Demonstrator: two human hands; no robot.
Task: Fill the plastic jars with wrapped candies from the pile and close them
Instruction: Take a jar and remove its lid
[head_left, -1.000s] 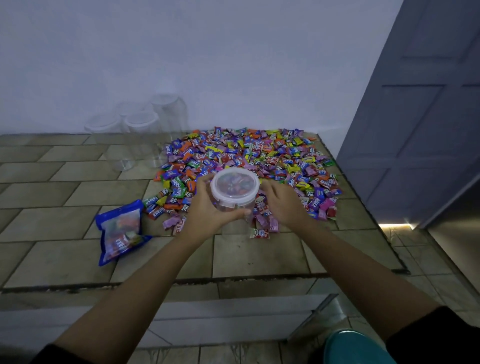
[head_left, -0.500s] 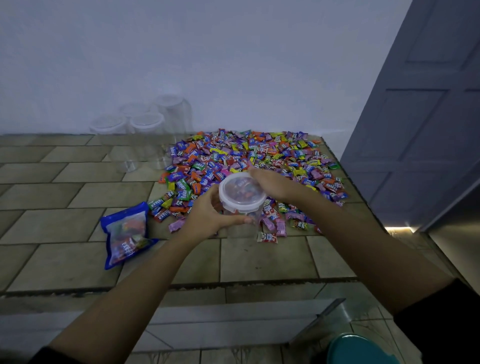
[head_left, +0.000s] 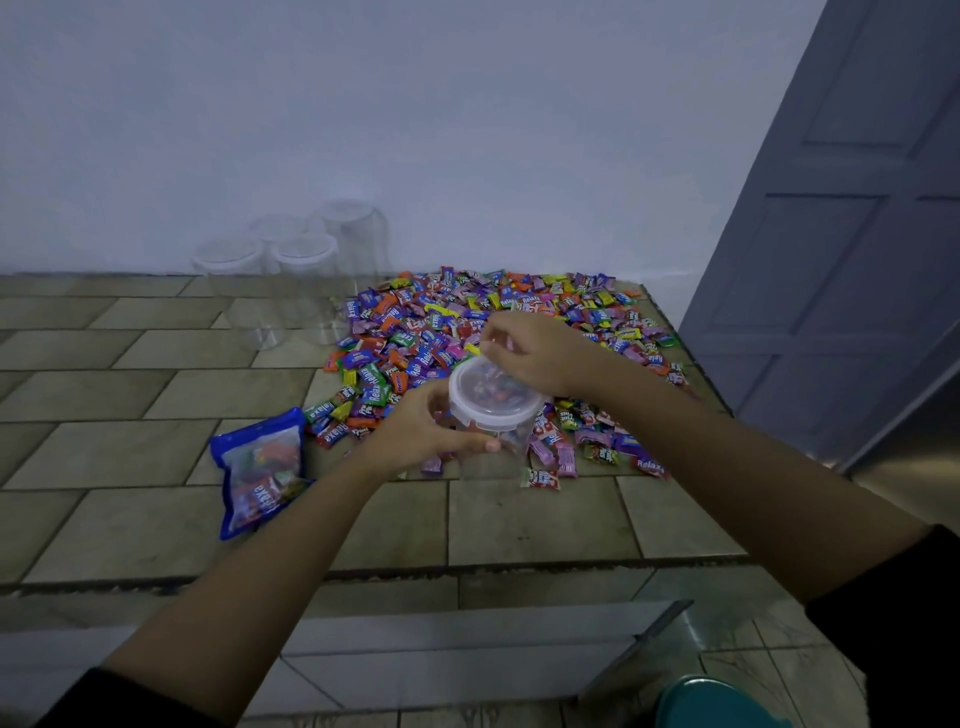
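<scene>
Clear plastic is showing candy colours through it at the middle of the frame, where we are holding a lidded jar (head_left: 491, 415) just above the tiled counter (head_left: 130, 415), at the near edge of the pile of wrapped candies (head_left: 467, 317). Our left hand (head_left: 421, 431) is wrapping round the jar's left side, thumb lying across its front wall below the lid (head_left: 493, 389), which is sitting on the jar's mouth. Our right hand (head_left: 535, 353) is reaching in from the right, its fingers bunching narrowly at the lid's far rim; whether they are pinching that rim we cannot tell. The pile is spreading from centre frame towards the upper right of the counter, touching the wall. A blue candy bag (head_left: 260, 467) is lying flat at the lower left of the pile, just beside it. Four empty clear jars (head_left: 304, 260) are standing together against the white wall, upper left of the pile. A grey panelled door (head_left: 857, 260) is filling the right edge.
</scene>
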